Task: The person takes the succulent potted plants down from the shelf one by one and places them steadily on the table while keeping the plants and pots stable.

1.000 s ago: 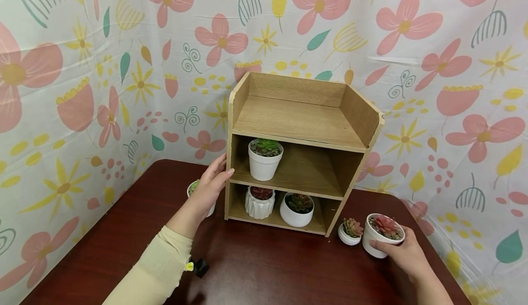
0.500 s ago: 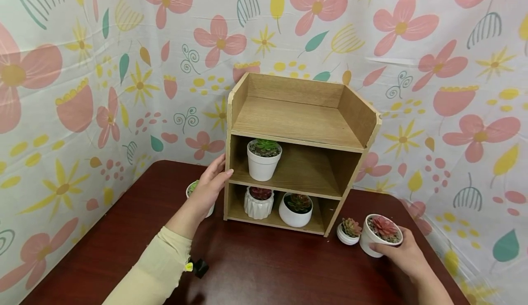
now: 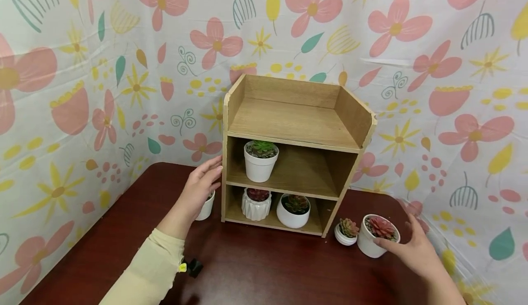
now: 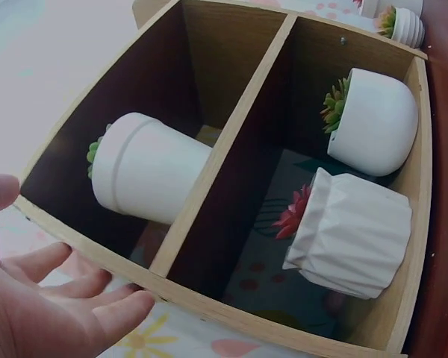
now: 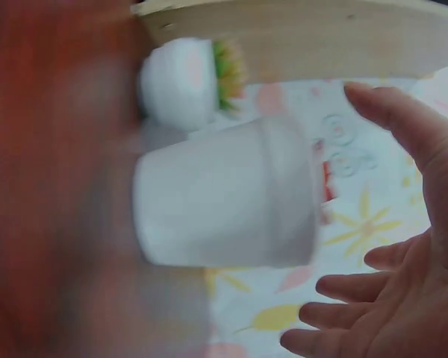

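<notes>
My right hand is spread beside a white pot with a red succulent, thumb and fingers apart. In the right wrist view the fingers stand off the white pot. Left of that pot sits a small ribbed white pot with an orange-green succulent. At the left side of the wooden shelf, my left hand has its fingertips right at the panel's edge, fingers extended. Partly hidden behind this hand is another white pot.
On the middle shelf stands a white pot with a green succulent. A pleated white pot and a round white pot fill part of the bottom level. The dark red table meets flowered cloth behind.
My right hand has let go of the white pot with the red succulent and drawn slightly away. The left hand has loosened a little at the shelf's side; the view has shifted slightly.
</notes>
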Tool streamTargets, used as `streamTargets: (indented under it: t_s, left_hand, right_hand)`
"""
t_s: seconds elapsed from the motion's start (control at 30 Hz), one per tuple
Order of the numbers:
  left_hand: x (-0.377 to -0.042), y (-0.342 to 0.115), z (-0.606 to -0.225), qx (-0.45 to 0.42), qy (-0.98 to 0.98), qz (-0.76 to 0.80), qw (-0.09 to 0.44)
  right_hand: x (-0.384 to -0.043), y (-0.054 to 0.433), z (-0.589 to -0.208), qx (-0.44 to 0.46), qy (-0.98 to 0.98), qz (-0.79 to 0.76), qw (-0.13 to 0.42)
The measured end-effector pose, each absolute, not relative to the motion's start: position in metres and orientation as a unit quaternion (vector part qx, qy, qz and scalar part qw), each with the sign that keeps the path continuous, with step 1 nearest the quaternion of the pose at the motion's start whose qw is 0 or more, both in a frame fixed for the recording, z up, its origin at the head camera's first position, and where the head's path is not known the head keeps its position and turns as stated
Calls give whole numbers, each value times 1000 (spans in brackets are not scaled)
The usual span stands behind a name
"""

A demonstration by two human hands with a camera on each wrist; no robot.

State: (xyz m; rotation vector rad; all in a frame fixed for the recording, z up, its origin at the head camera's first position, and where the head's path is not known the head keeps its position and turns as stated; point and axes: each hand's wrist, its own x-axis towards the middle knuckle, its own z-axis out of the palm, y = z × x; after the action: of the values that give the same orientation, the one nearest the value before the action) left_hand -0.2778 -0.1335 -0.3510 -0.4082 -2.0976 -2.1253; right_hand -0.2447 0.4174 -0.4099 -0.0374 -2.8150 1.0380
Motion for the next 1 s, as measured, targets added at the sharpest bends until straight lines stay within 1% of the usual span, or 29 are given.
streamTargets:
  t_s: [0.07, 0.17, 0.23, 0.3, 0.47, 0.63, 0.83, 1.0]
  left_hand:
    - [-275, -133, -349, -118, -690, -707, 100]
    - [-270, -127, -346, -97, -685, -705, 152]
    - [-267, -123, -345, -96, -687, -700, 169]
    - [-265, -118, -345, -108, -693, -691, 174]
    - [-265, -106, -344, -143, -702, -676, 171]
    - [-271, -97, -344, -166, -706, -670, 157]
    - [-282, -85, -344, -170, -728, -654, 115]
    - [-298, -72, -342, -152, -736, -653, 87]
  right_hand:
    - [-241, 413, -404, 16, -935, 338, 110]
    - [-236, 402, -392, 40, -932, 331, 146]
    - [-231, 393, -381, 40, -933, 330, 138]
    - [-226, 381, -371, 38, -934, 330, 134]
    - [-221, 352, -348, 63, -917, 369, 136]
    - [-225, 325, -333, 96, -899, 403, 143]
    - [-234, 298, -331, 100, -887, 426, 144]
    - [-238, 281, -335, 75, -859, 485, 145]
